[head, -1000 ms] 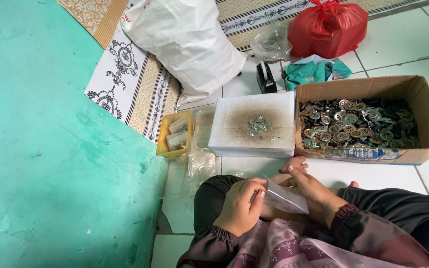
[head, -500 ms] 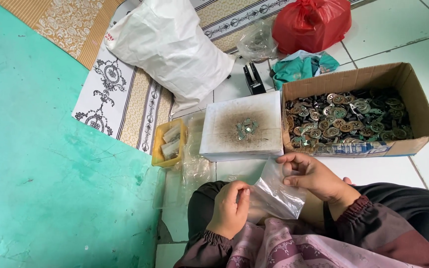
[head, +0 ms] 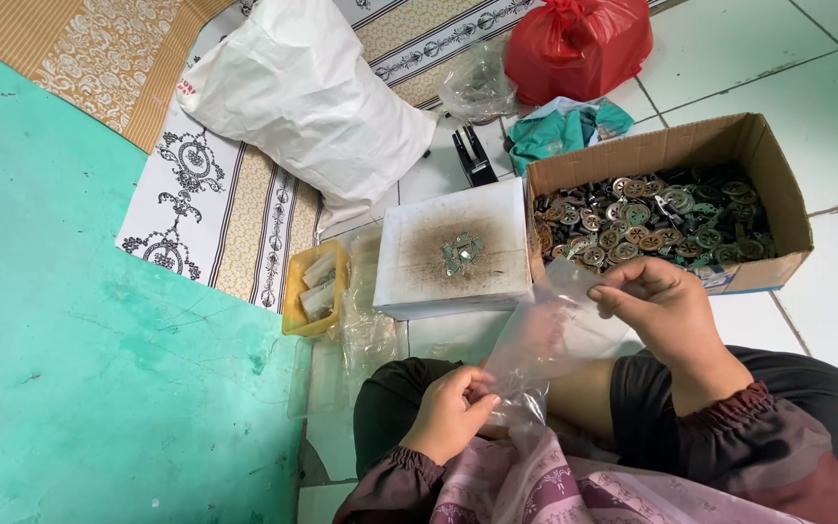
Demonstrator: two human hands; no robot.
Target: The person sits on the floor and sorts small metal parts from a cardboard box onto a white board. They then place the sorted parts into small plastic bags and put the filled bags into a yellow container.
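Head view, looking down: the left hand (head: 453,412) pinches the lower end of a clear plastic bag (head: 545,335), while the right hand (head: 661,306) grips its upper edge. Just beyond the right hand sits a cardboard box (head: 666,150) of what seem to be small metal parts (head: 652,218), with a white box (head: 458,252) beyond the left hand.
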